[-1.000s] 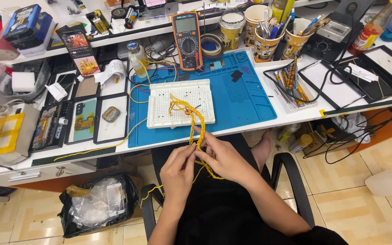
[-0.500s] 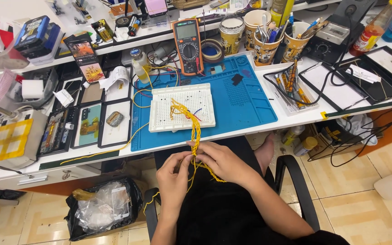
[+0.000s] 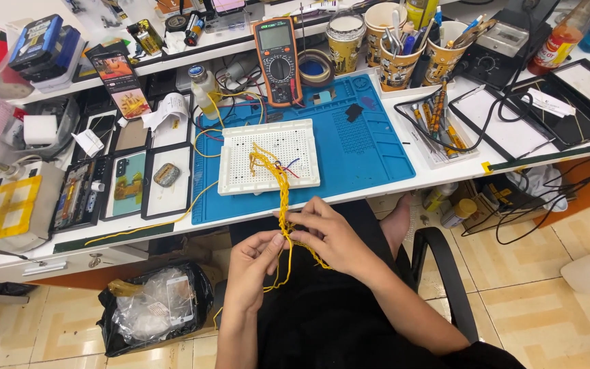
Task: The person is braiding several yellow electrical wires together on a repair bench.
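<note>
Over our lap, below the blue mat (image 3: 370,147) and white breadboard (image 3: 268,156), our left hand (image 3: 254,263) and right hand (image 3: 329,236) pinch the braided yellow wires (image 3: 283,198) running taut down from the board.

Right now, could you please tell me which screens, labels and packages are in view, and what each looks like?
Multimeter: upright behind the blue mat, orange and grey, grey screen.
Phone: left shelf, lit orange screen.
Blue box: far left shelf, rectangular.
Paper cups: behind the mat, yellow patterned, holding tools.
Bottle: far right, orange.

breadboard (image 3: 270,157): 1 | multimeter (image 3: 278,51): 1 | paper cups (image 3: 398,48): 3 | hands (image 3: 295,249): 2
</note>
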